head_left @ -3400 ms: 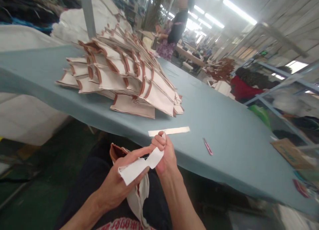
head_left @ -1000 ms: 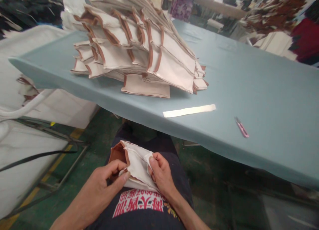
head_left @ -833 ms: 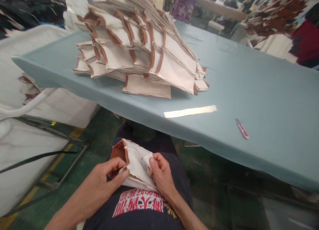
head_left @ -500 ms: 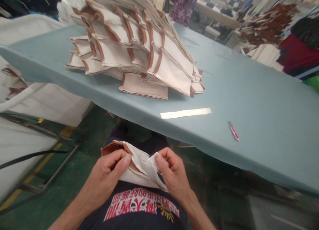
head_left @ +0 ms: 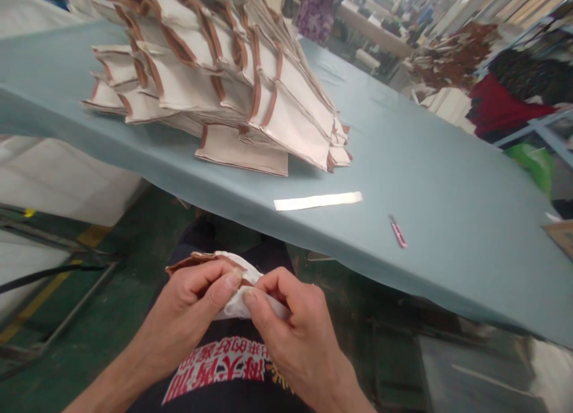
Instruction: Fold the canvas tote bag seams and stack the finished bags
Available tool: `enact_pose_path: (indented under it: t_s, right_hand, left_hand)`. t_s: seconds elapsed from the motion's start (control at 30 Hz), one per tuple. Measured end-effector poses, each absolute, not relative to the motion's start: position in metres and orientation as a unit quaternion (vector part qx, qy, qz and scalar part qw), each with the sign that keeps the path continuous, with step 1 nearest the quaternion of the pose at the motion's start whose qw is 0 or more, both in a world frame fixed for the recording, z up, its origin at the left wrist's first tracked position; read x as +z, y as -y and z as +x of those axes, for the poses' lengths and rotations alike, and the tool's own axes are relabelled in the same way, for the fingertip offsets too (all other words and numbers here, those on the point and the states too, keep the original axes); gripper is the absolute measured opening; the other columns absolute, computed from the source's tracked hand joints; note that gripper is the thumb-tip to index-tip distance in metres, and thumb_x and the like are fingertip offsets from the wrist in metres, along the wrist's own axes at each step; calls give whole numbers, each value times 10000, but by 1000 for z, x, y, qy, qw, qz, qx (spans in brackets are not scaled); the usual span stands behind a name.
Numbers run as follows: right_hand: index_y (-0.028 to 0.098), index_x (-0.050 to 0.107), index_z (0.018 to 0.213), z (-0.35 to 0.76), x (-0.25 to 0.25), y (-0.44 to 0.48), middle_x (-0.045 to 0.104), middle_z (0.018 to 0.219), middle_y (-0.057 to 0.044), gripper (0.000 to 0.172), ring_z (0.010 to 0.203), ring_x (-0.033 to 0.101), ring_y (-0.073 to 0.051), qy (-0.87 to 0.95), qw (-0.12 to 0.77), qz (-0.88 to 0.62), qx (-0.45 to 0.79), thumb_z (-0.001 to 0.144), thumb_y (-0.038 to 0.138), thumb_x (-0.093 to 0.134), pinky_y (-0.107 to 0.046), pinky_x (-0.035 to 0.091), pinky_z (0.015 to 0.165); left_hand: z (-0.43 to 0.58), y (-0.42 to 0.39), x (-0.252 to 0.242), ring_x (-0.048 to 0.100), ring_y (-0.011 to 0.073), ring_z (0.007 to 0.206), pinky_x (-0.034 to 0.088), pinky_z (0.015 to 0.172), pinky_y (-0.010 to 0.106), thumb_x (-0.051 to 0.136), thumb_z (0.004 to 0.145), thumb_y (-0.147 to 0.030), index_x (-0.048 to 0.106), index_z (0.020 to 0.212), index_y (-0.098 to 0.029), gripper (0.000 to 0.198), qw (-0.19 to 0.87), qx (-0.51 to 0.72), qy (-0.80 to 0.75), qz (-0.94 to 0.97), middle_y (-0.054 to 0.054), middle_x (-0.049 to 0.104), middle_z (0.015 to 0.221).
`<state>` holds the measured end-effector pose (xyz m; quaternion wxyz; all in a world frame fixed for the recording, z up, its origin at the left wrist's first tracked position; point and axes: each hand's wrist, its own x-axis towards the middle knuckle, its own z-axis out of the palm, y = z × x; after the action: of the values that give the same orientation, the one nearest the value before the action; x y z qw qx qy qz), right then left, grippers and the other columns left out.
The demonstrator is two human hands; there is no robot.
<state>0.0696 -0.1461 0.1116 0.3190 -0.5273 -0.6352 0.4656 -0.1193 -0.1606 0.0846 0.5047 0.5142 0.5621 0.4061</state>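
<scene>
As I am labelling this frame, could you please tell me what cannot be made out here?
Head view only:
Cream bag: mostly covered by the left hand and right hand pinching it; its shape is hidden.
Stack of bags: top cut off by the upper edge.
Pink tool on the table: too small to identify.
Shirt print: partly hidden by both forearms.

The only writing is on the person's dark shirt [head_left: 242, 398]: a row of red Chinese characters [head_left: 215, 362] outlined in white, seen upside down from above. The right hand [head_left: 290, 329] covers one end of the row. The characters are too distorted to read with certainty.
</scene>
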Motion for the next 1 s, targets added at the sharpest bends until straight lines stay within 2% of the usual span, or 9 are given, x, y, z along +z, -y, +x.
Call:
enact_pose_path:
  t_s: [0.1,0.23,0.4,0.47,0.6,0.73,1.0]
  right_hand:
    - [259,642,725,69,111,144,507,536,74,321,456,403,-112,632,309,-535,467,992,393,758,-261,299,505]
    - [259,612,738,69,108,146,514,548,73,312,477,416,-117,624,308,-545,466,980,407,741,-270,288,521]
    - [257,587,757,67,103,147,515,565,72,306,498,410,-115,593,303,-553,501,968,446,701,-269,271,530]
    - [255,593,772,66,103,147,528,573,71,300,504,416,-115,581,296,-557,515,962,465,693,-266,274,528]
    - [254,585,793,66,104,145,545,588,70,308,514,417,-115,563,274,-561,541,960,492,685,-261,279,525]
    - [259,560,790,65,102,145,528,590,70,334,517,401,-118,554,266,-559,557,965,521,670,-265,277,527]
    - [263,534,765,60,88,142,505,612,66,345,558,388,-122,519,266,-560,588,926,533,674,-257,288,537]
  left_hand:
    - [-121,159,79,586,166,586,569,639,243,653,1077,-493,805,742,-232,452,498,412,-546,533,-18,712,668]
    - [-121,154,76,555,152,559,537,594,231,653,1074,-469,821,739,-235,442,511,409,-539,531,-28,697,645]
    - [-118,148,84,390,116,465,417,471,221,649,1036,-435,835,723,-228,419,519,399,-535,535,-53,588,556]
    - [-118,148,88,374,116,453,357,429,225,643,1017,-432,803,677,-221,431,513,395,-539,538,-56,533,524]
    - [-120,149,90,363,114,448,313,412,224,624,1017,-409,769,655,-218,435,497,390,-545,551,-70,466,500]
    - [-121,151,84,372,113,468,287,407,224,630,1033,-391,743,645,-219,439,486,396,-544,557,-71,487,514]
    - [-118,147,93,456,117,450,348,396,212,589,983,-364,745,619,-222,421,467,397,-551,566,-48,620,528]
